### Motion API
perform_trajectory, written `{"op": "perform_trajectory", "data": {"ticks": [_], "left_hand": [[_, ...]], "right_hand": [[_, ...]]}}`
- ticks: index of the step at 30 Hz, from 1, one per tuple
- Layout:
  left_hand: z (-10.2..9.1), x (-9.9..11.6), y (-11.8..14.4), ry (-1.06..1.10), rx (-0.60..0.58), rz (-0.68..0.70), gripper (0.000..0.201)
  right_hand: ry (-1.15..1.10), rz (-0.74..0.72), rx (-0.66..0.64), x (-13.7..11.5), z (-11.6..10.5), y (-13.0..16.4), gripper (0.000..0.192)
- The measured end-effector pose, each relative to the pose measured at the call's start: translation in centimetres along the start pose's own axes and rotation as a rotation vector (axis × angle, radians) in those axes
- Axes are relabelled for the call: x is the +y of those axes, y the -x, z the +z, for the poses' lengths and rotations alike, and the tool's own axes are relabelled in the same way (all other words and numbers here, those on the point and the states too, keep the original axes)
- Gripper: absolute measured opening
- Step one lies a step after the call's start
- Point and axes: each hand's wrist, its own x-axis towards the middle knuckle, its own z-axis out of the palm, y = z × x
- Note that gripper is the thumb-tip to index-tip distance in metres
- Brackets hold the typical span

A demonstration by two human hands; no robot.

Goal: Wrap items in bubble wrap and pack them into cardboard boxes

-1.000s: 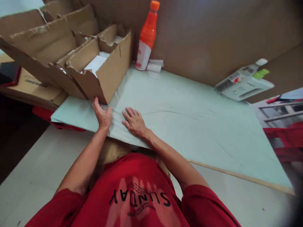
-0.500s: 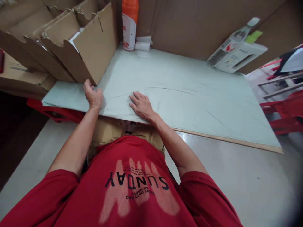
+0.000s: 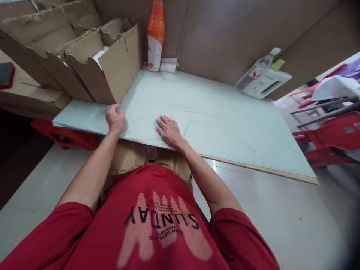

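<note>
A large pale green sheet [image 3: 213,123] covers a low board in front of me. My left hand [image 3: 115,119] rests on its near left part with the fingers curled, right at the bottom corner of a torn cardboard box [image 3: 112,71]; whether it pinches the sheet is unclear. My right hand [image 3: 168,130] lies flat, palm down, fingers spread, on the sheet near its front edge.
Several open cardboard boxes [image 3: 42,45] with white contents stand at the left. An orange bottle [image 3: 155,35] and a small white roll [image 3: 168,66] stand at the back. A white carton [image 3: 263,80] leans at the brown wall on the right. Red plastic furniture [image 3: 332,138] is beyond the board's right end.
My left hand has curled its fingers by the box corner. My right hand slid a little to the right on the sheet. The view shifted.
</note>
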Motion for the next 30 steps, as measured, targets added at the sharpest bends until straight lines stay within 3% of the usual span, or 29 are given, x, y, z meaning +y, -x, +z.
{"op": "perform_trajectory", "data": {"ticks": [12, 21, 30], "left_hand": [[-0.3, 0.5, 0.2, 0.270, -0.011, -0.137, 0.029], [-4.4, -1.6, -2.4, 0.734, -0.285, -0.329, 0.026], [-4.2, -2.8, -2.0, 1.058, -0.319, -0.391, 0.025]], "right_hand": [[-0.007, -0.007, 0.017, 0.4, 0.3, -0.1, 0.048], [0.026, -0.055, 0.077, 1.2, 1.2, -0.7, 0.049], [0.134, -0.070, 0.073, 1.9, 1.7, -1.1, 0.051]]}}
